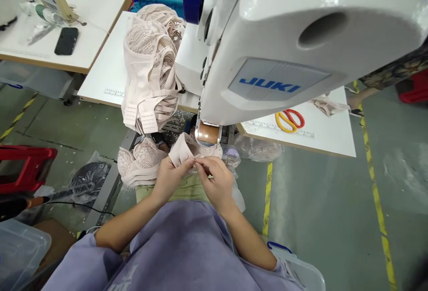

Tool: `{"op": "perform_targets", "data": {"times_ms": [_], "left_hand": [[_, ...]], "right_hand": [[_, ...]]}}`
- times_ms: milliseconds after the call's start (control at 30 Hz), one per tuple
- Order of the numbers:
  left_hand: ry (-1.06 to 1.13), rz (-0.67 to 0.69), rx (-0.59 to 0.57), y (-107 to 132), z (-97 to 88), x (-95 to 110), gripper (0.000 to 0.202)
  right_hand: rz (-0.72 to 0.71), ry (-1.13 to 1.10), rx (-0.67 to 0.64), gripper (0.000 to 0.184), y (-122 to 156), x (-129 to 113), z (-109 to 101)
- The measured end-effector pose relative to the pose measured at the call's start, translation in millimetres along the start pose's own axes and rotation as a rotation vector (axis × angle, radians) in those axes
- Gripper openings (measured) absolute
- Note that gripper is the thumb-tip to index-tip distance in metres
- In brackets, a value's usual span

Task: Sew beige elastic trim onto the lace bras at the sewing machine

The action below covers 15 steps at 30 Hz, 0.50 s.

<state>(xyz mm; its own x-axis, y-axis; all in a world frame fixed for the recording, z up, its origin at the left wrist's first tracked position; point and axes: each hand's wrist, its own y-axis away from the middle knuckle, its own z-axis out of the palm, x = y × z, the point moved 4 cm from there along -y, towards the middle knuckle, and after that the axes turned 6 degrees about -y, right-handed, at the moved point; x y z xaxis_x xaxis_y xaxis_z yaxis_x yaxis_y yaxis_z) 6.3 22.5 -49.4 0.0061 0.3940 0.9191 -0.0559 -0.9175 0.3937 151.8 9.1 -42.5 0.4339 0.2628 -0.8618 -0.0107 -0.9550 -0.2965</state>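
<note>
A beige bra [182,149] is stretched between my two hands, just below the head of a white JUKI sewing machine [267,79]. My left hand [170,176] pinches its edge, fingers closed. Close beside it, my right hand [216,179] pinches the same piece, thumb and forefinger together. The fingertips of both hands nearly meet. Left of my hands, a few beige lace bras [140,161] lie stacked near my lap. A larger heap of beige bras [150,68] rests on the white table and hangs over its front edge.
Red and yellow scissors [290,120] lie on the right table section [334,130]. A black phone [67,41] is on the left table. Red stools, plastic bins [23,246] and a wrapped black item [88,177] stand around. Another person's hand [356,101] reaches in at right.
</note>
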Motion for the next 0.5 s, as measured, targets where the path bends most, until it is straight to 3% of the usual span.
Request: {"op": "perform_targets", "data": {"times_ms": [267, 500], "left_hand": [[-0.23, 0.088, 0.058, 1.6, 2.1, -1.4, 0.024], [-0.373, 0.172, 0.025, 1.4, -1.4, -5.9, 0.021]], "right_hand": [[0.149, -0.05, -0.051, 0.016, -3.3, 9.4, -2.4], [0.297, -0.167, -0.183, 0.007, -11.0, 15.7, -10.6]]}}
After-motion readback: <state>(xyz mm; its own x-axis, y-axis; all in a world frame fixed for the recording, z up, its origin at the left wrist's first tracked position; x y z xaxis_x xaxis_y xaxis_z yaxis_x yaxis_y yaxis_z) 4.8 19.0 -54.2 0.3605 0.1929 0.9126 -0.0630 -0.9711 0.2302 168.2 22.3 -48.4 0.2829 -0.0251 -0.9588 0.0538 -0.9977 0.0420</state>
